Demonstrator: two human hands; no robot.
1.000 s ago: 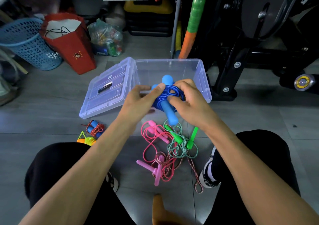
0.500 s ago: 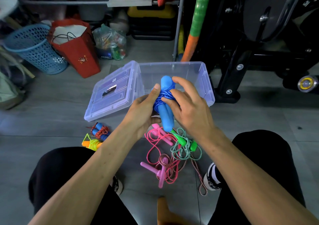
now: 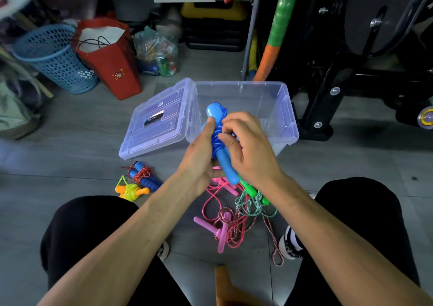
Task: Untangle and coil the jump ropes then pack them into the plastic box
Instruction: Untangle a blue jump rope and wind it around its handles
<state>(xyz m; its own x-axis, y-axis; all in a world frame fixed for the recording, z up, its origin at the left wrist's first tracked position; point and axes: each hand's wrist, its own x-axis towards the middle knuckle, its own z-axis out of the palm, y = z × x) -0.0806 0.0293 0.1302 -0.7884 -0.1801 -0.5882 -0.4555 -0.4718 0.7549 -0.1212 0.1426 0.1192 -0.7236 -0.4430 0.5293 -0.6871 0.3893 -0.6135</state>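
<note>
Both hands are raised over the floor, just near of the clear plastic box (image 3: pixel 289 115). The blue jump rope (image 3: pixel 222 151), its handles bundled together with cord wound round the middle, is held between them. The left hand (image 3: pixel 199 162) grips the bundle from the left, thumb laid up along the handle. The right hand (image 3: pixel 248 151) closes on it from the right, fingers curled over the wound cord and thumb pressed at the wrap.

The box stands open on the grey tile; its inside shows no rope that can be made out. The box lid (image 3: pixel 159 122) leans against its left wall.

On the floor, near of the hands and partly hidden by them: a loose tangle of the pink rope (image 3: pixel 222 230), the green-handled rope (image 3: pixel 251 198), and a red-and-white braided cord (image 3: pixel 271 237) trailing nearer. To the left, already bundled: a dark-blue-handled rope with red cord (image 3: pixel 143 175) and an orange and yellow rope (image 3: pixel 131 189), touching or nearly so.

Far left: a blue perforated basket (image 3: pixel 56 59), a red paper bag (image 3: pixel 110 59), and a clear bag of cans (image 3: pixel 157 54). Far right: black exercise equipment (image 3: pixel 351 47), close beside the box. A green and orange wrapped pole (image 3: pixel 274 31) leans behind the box.
</note>
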